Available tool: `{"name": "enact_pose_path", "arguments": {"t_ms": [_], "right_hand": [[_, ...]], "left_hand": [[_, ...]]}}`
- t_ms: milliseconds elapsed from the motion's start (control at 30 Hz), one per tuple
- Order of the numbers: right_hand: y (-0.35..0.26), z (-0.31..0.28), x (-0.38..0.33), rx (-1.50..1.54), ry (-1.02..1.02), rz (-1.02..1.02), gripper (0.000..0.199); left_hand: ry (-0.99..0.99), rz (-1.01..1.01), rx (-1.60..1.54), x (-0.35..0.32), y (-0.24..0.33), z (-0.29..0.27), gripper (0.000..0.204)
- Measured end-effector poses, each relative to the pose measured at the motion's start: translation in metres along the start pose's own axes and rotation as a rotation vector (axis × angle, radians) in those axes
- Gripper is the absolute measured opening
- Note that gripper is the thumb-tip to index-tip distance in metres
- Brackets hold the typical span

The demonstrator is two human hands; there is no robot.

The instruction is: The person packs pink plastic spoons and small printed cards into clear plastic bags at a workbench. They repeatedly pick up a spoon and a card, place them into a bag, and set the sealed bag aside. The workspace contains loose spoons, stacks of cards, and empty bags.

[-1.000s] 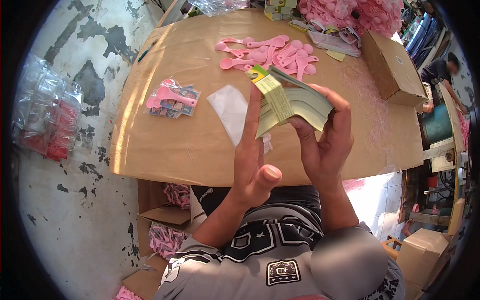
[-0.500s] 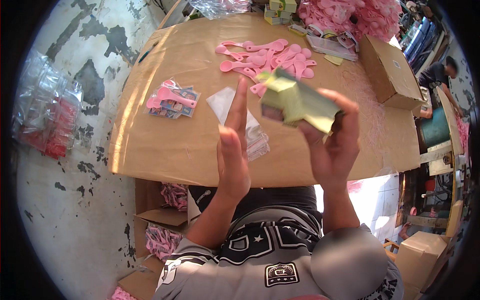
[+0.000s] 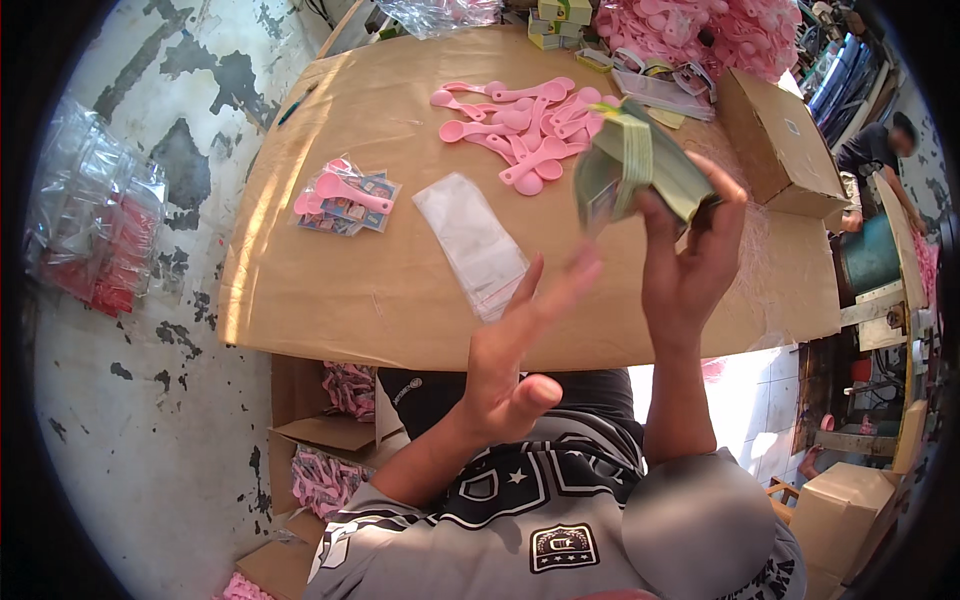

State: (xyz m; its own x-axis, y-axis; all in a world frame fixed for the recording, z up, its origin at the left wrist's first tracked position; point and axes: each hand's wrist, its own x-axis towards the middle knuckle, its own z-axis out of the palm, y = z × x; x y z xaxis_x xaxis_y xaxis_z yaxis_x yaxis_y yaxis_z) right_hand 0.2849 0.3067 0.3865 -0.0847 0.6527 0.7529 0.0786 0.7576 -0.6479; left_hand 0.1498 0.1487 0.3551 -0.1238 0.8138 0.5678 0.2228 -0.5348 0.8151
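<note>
My right hand [image 3: 690, 265] grips a banded stack of greenish cards [image 3: 640, 160], raised and tilted over the right half of the table. A paler band wraps round the stack's middle. My left hand [image 3: 505, 365] is open near the table's front edge, fingers stretched toward the stack, their tips blurred and apart from its lower corner. Beneath and to the left lies a pile of clear plastic bags [image 3: 465, 235]. Beyond the hands is a heap of pink plastic spoons [image 3: 540, 150]. Farther left, a pink spoon [image 3: 350, 193] rests on packets with printed cards [image 3: 372, 215].
A cardboard box [image 3: 780, 145] stands at the table's right edge. Behind are bags of pink spoons [image 3: 700, 30], a clear plastic tray [image 3: 665, 92] and small stacked bundles [image 3: 560, 20]. A pen [image 3: 297, 104] lies far left. Another person [image 3: 885, 150] bends down at right.
The stack has moved right and turned more upright in my right hand. My left hand has dropped from its raised pose and swung right, uncovering the plastic bags.
</note>
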Motion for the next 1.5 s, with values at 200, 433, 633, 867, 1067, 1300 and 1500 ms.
{"name": "enact_pose_path", "arguments": {"t_ms": [200,433,633,867,1067,1300,1500], "right_hand": [[0.003,-0.019,0.008,0.309,-0.207,0.281,0.044],[0.03,-0.038,-0.025,0.322,-0.469,0.418,0.044],[0.044,-0.053,-0.039,0.328,-0.582,0.47,0.045],[0.054,-0.08,-0.031,0.055,-0.716,0.308,0.051],[0.029,-0.078,-0.014,-0.152,-0.573,0.056,0.057],[0.002,-0.06,-0.013,-0.273,-0.635,-0.106,0.023],[-0.008,-0.091,0.02,-0.149,-0.967,-0.009,0.02]], "left_hand": [[0.394,-0.227,0.074,0.019,0.004,-0.001,0.076],[-0.008,-0.006,0.553,0.064,-0.017,-0.013,0.084],[-0.231,-0.155,0.449,0.068,-0.034,-0.004,0.063],[-0.3,-0.141,0.572,0.071,-0.034,0.014,0.054],[-0.315,-0.111,0.538,0.069,-0.041,0.013,0.053],[-0.284,-0.075,0.59,0.066,-0.046,0.01,0.051],[-0.305,-0.093,0.555,0.07,-0.044,0.009,0.051]]}}
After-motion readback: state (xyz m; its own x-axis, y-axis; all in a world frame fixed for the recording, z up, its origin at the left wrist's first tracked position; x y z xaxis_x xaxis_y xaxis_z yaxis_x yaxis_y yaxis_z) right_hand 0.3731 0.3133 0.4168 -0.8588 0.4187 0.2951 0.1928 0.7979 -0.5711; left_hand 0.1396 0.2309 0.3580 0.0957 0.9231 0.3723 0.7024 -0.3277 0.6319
